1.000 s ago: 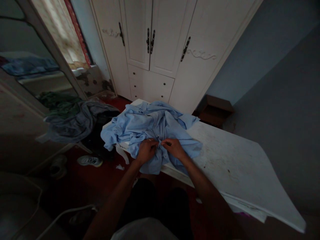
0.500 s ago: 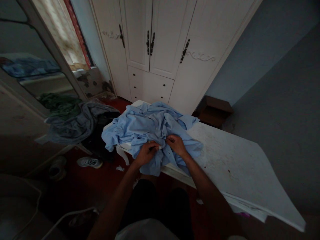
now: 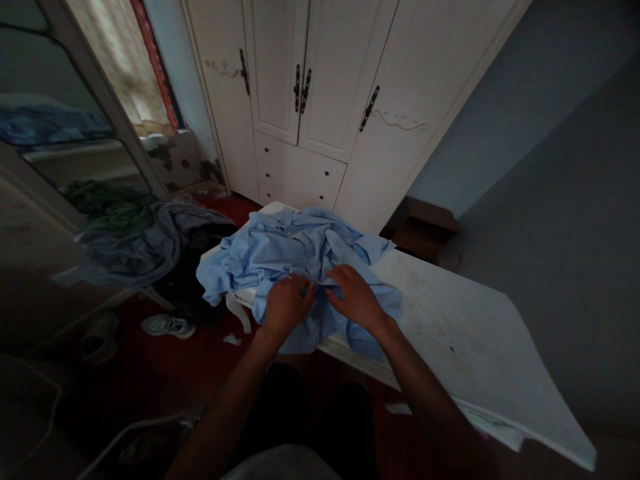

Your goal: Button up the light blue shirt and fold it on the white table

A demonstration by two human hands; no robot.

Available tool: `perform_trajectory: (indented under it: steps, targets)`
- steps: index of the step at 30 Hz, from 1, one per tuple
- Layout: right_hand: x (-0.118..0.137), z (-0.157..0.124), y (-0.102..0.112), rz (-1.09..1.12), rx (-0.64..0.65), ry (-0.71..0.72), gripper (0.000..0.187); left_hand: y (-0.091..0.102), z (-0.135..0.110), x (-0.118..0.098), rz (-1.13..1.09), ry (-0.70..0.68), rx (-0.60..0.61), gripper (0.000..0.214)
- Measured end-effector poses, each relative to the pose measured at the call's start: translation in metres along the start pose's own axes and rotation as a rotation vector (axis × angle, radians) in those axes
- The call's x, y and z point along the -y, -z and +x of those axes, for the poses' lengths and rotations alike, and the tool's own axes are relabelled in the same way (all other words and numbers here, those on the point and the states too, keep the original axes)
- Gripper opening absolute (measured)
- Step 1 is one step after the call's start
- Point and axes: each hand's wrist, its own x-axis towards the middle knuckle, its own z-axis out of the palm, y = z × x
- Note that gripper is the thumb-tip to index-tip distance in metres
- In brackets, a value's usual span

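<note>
A rumpled light blue button-up shirt (image 3: 280,252) lies spread over the left end of a white table (image 3: 450,320), with its lower part hanging over the near edge. My left hand (image 3: 287,303) is at the shirt's front, its fingers curled toward the thumb on the cloth. Just to the right, my right hand (image 3: 356,297) rests over the same front, thumb and fingers apart, with the fingertips at the fabric. The cloth between the two hands is partly shaded and hard to make out.
A white wardrobe (image 3: 320,80) stands behind the table. On the left are a mirror (image 3: 60,87), a heap of grey and green clothes (image 3: 135,240) and a sneaker (image 3: 169,326) on the red floor. A brown box-like cabinet (image 3: 425,223) sits at the back right.
Both hands were pinching at the shirt's front; the right hand's fingers have since spread apart. The left hand has turned slightly, its back now more toward me. The view has shifted a little.
</note>
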Motion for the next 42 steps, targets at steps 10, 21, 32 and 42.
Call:
perform_trajectory:
  steps: [10,21,32,42]
  targets:
    - [-0.021,0.035,-0.032,0.327,0.088,-0.173,0.017,-0.024,0.016,0.016,-0.046,-0.116,0.027,0.026]
    - [-0.034,0.017,-0.055,0.911,0.0,-0.496,0.027,-0.042,0.025,0.023,-0.144,-0.163,0.078,0.025]
    - [-0.017,0.018,-0.048,0.227,-0.03,-0.161,0.014,-0.049,0.017,0.03,-0.106,-0.216,0.057,0.023]
    - [-0.038,0.013,-0.056,0.729,-0.007,-0.23,0.027,-0.044,0.023,0.035,-0.413,-0.242,0.088,0.021]
